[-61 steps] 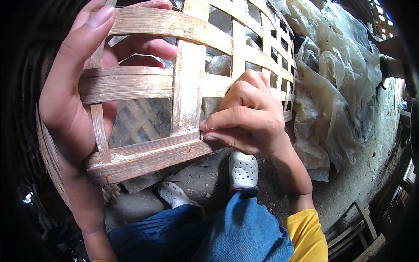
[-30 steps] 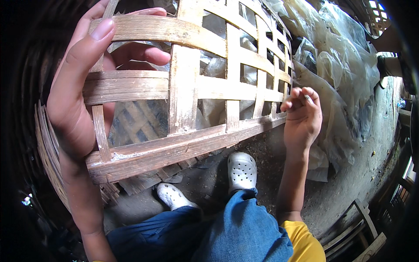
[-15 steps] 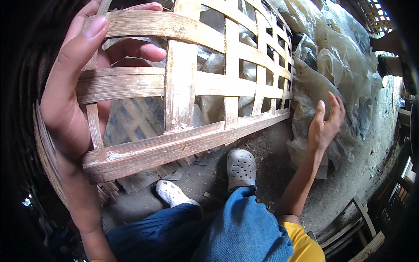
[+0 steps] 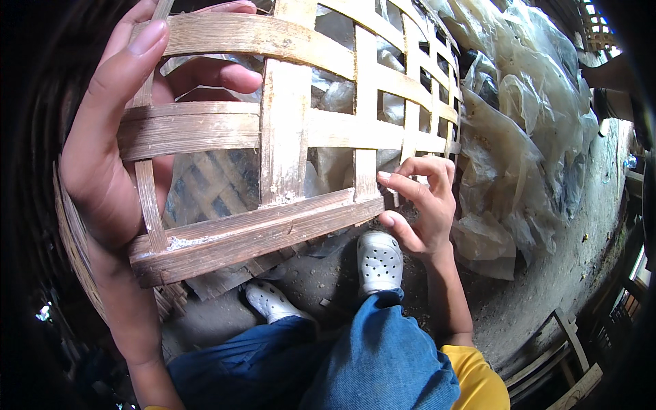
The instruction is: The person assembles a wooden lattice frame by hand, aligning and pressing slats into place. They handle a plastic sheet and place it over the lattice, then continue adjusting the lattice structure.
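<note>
A woven bamboo basket with wide flat strips and open gaps leans tilted in front of me. A thick wooden rail runs along its lower edge, with white crumbs on it. At the left end, my left hand is closed round the upright edge strip, thumb outside and fingers reaching through the gaps. My right hand is at the rail's right part, thumb below and curled fingers above, apart from each other. Its palm hides the rail's far right end. Whether the fingertips press on the rail I cannot tell.
Crumpled clear plastic sheeting is heaped at the right. White clogs on my feet stand on the dirt floor below the basket. Wooden slats lie at the lower right. A bundle of bamboo strips curves along the left.
My right hand has swung left from beside the plastic sheeting to the basket's rail, its fingers curling. My left hand and the basket have hardly moved.
</note>
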Demonstrator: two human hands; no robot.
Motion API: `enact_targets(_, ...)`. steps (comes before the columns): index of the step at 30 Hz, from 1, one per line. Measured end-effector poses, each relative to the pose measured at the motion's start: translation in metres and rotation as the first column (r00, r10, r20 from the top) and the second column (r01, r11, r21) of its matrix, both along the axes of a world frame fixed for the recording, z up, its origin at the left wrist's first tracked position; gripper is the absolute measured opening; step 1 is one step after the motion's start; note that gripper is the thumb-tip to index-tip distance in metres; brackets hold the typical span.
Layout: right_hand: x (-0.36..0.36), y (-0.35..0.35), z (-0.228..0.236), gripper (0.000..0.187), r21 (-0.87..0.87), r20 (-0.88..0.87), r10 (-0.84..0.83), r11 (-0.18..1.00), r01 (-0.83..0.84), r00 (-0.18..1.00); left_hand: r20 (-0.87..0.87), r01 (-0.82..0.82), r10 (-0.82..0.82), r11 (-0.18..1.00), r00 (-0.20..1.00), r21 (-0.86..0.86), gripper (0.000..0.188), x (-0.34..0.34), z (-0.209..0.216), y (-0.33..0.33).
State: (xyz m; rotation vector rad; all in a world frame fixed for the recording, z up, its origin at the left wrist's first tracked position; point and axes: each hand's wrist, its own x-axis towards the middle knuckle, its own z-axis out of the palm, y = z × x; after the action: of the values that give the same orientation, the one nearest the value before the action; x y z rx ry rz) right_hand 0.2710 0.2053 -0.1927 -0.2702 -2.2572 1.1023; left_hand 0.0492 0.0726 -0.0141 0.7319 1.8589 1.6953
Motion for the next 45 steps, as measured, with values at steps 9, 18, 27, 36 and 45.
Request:
enact_targets(9,-0.001,-0.002,0.004,0.043,0.101,-0.045,-0.023,0.995,0.027,0.999,0.111,0.045,-0.049,0.998,0.993,0.038,0.061,-0.004,0.007,-0.002)
enact_targets(18,-0.006,0.003,0.004,0.037,0.043,-0.089,0.029,0.999,-0.025,0.996,0.114,0.132,-0.132,0.991,0.985,0.008,0.062,-0.011,0.007,-0.005)
enact_targets(27,-0.02,0.006,0.002,0.036,0.054,-0.121,0.078,0.996,-0.072,0.99,0.043,0.078,-0.075,0.995,0.996,-0.056,0.063,-0.003,0.008,-0.003)
enact_targets(36,-0.021,0.009,-0.004,0.044,0.104,-0.103,0.055,0.994,-0.044,0.993,0.067,0.155,-0.155,0.988,0.986,0.0,0.065,-0.013,0.006,-0.004)
enact_targets(45,-0.008,0.018,-0.002,0.027,-0.132,-0.127,-0.081,0.989,0.064,0.989,0.067,0.142,-0.143,0.99,0.988,0.014,0.067,-0.009,0.009,-0.003)
